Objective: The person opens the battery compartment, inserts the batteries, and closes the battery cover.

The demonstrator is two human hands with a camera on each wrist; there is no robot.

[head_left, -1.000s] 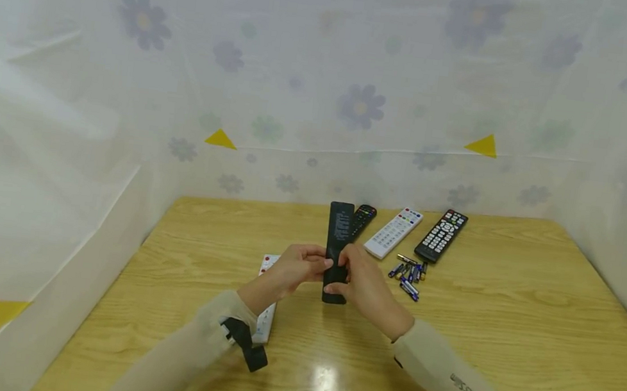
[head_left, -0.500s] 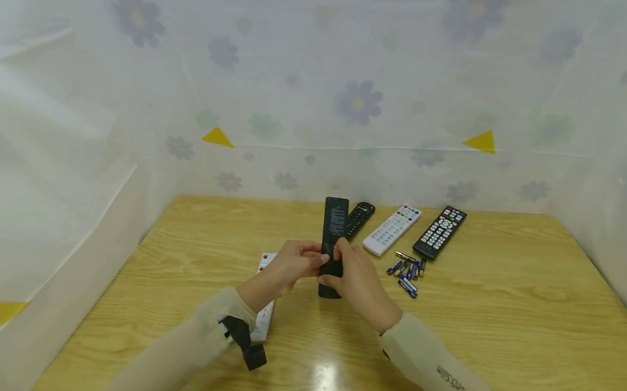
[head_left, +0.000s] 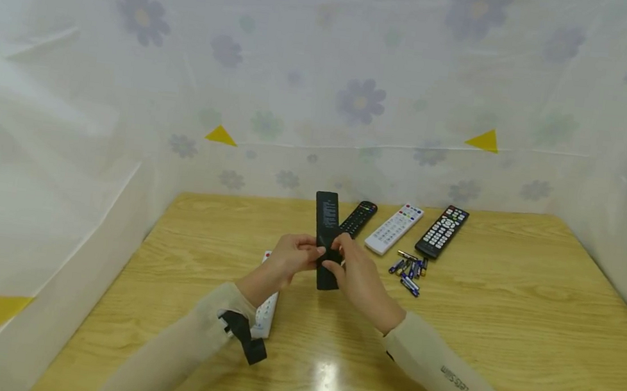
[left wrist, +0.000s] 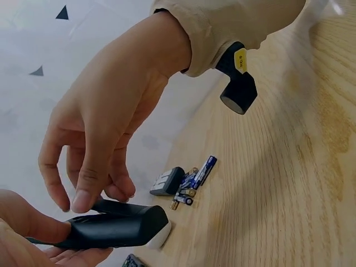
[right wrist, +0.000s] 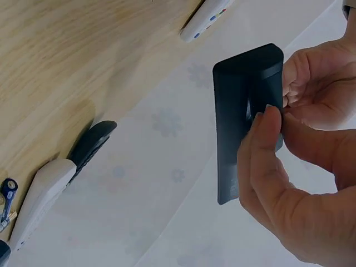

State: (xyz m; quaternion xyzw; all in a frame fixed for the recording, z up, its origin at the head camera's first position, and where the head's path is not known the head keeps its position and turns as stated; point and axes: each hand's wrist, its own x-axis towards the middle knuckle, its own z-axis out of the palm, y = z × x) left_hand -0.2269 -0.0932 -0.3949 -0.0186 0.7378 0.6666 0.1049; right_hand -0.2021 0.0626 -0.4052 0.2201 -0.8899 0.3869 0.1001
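Back side up, a black remote control (head_left: 327, 213) is held above the table. My left hand (head_left: 287, 262) grips its left side, with the thumb on the back. In the left wrist view, the battery cover (left wrist: 132, 208) stands slightly raised at an angle from the remote's body. My right hand (head_left: 362, 280) pinches at this cover with bent thumb and fingers, clearest in the right wrist view, where the remote's end faces up. The contents under the cover are hidden. Partly covered by my left forearm, a white remote control (head_left: 265, 316) lies on the table.
At the back of the wooden table (head_left: 510, 308) lie a black remote (head_left: 360, 217), a white remote (head_left: 393, 230) and a black remote with white buttons (head_left: 441, 233). Several loose batteries (head_left: 411, 270) lie in front of them. White sheeting (head_left: 302, 91) encloses the table.
Both hands and the held remote have shifted a little left and up. Its top end now leans left. My right hand stays at the lower part of the remote's back.
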